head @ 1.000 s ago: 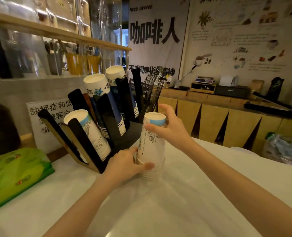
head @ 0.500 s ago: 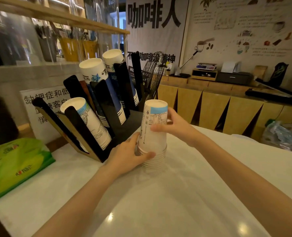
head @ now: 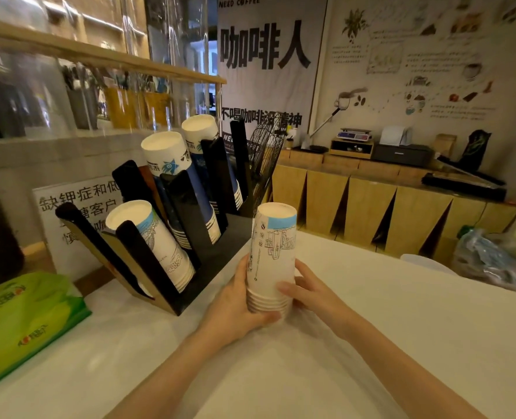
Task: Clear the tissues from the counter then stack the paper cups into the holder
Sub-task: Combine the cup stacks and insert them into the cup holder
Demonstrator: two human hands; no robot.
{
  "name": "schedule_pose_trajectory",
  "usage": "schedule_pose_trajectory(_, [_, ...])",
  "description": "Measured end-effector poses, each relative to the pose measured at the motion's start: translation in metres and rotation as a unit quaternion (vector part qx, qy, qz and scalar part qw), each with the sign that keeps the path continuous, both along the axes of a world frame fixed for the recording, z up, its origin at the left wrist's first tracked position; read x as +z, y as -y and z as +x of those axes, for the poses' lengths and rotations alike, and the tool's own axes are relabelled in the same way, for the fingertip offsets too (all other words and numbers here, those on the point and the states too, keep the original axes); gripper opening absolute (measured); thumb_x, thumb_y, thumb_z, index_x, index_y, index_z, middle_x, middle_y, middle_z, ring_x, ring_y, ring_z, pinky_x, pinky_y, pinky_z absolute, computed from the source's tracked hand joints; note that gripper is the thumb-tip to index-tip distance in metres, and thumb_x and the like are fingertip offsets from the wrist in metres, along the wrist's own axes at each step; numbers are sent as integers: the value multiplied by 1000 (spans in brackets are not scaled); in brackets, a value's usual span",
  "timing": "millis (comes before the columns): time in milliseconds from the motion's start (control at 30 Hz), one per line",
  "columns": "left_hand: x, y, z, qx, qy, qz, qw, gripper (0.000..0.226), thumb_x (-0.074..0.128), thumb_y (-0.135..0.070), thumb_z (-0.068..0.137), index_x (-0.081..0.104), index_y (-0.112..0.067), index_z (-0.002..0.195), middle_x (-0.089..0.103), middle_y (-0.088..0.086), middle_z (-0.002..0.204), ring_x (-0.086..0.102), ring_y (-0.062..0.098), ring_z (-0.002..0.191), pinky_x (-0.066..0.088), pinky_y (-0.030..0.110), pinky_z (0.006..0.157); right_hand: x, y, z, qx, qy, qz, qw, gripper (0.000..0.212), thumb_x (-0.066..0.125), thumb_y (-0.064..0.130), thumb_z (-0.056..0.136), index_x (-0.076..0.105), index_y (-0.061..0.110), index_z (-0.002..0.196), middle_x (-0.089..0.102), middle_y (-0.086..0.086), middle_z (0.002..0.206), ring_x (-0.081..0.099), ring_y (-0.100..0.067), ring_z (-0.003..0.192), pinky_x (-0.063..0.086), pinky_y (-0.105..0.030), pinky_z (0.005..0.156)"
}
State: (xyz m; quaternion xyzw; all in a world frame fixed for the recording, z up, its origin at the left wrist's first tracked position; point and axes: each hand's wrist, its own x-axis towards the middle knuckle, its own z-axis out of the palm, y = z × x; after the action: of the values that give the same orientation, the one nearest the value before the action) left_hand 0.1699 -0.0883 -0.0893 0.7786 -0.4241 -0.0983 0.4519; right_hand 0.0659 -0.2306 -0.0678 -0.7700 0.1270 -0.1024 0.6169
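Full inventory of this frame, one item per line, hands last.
Held cup stack: one, white with blue band, upside down on the counter.
Cup holder: one, black, left of the held stack.
Stacks in holder: three, white and blue, tilted.
Tissue pack: one, green, counter's left edge.
Counter: one, white.
Sign: one, white, behind the holder.
Wire basket: one, black, behind the holder.
Left hand: grips the stack's base.
Right hand: grips the stack's base.

Black-lettered banner (head: pixel 264 55), illustrated wall (head: pixel 426 55), wooden sideboard (head: pixel 371 204).
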Motion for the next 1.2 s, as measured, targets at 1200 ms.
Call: schedule_pose_trajectory(1200, [218,-173,89,-57,70,-197,976,96,69,-60,47,27,-35,130,46,-30,100,48,-9,91,41,14,69,194,-193,89,-133,251,-120,951,42,65,50,72,46,39,107,63,13,96,64,-8,90,54,-30,77])
